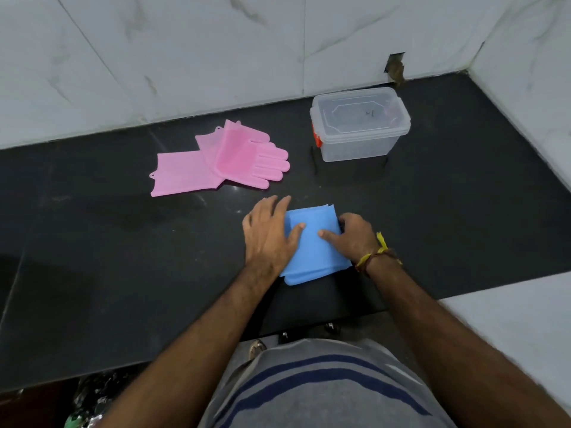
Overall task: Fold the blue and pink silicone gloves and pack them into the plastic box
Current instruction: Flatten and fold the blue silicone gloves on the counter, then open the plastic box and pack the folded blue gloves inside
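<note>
The blue silicone gloves point(312, 251) lie folded into a rectangular stack on the black counter, near its front edge. My left hand point(268, 233) presses flat on the stack's left side, fingers spread and thumb on top. My right hand point(352, 236) holds the right side, thumb on top and fingers curled around the edge. The pink gloves point(222, 160) lie unfolded and overlapping further back on the left, fingers pointing right. A clear plastic box point(360, 143) with its lid on and an orange latch stands at the back right.
The black counter point(123, 242) is bounded by a white marble wall point(185, 57) behind and on the right. A white ledge point(509, 329) sits at the front right. A small hole in the wall point(395, 67) is behind the box.
</note>
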